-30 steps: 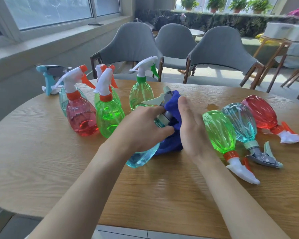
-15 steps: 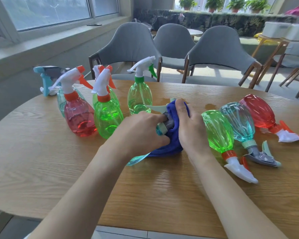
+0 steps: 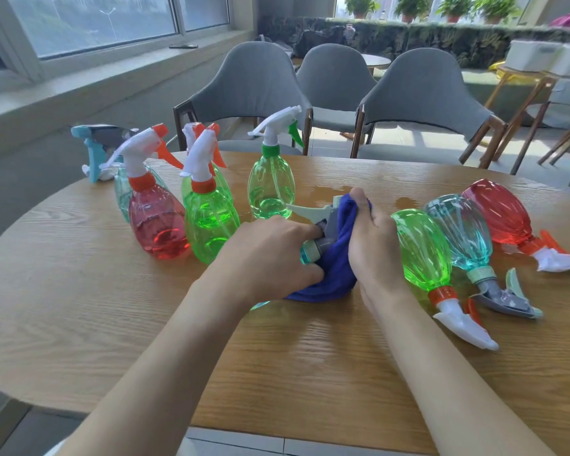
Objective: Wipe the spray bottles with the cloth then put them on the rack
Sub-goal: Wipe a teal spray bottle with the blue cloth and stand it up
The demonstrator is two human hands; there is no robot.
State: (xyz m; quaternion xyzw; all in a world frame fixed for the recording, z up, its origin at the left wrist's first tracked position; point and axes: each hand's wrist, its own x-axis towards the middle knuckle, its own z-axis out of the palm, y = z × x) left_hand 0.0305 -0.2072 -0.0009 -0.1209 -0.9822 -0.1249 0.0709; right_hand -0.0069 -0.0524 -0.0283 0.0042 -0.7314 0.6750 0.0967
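Observation:
My left hand [image 3: 267, 255] grips a teal spray bottle [image 3: 313, 253] lying across the middle of the round wooden table [image 3: 79, 307]; only its neck, grey trigger head and a sliver of its base show. My right hand [image 3: 372, 245] holds the blue cloth [image 3: 336, 261] wrapped round the bottle's trigger head. Several bottles stand upright at the left: a red one [image 3: 155, 222], a green one [image 3: 209, 218] and a pale green one [image 3: 270, 185]. Three lie on their sides at the right: green [image 3: 422, 248], teal [image 3: 461, 232] and red [image 3: 500, 212].
Three grey chairs [image 3: 254, 87] stand behind the table. A window sill [image 3: 112, 80] runs along the left. Wet patches [image 3: 326, 192] shine on the table beyond the cloth. No rack is in view.
My right hand has curled round the cloth and slid it up over the bottle's trigger head. The bottle has dropped lower under my left hand, hiding most of its body.

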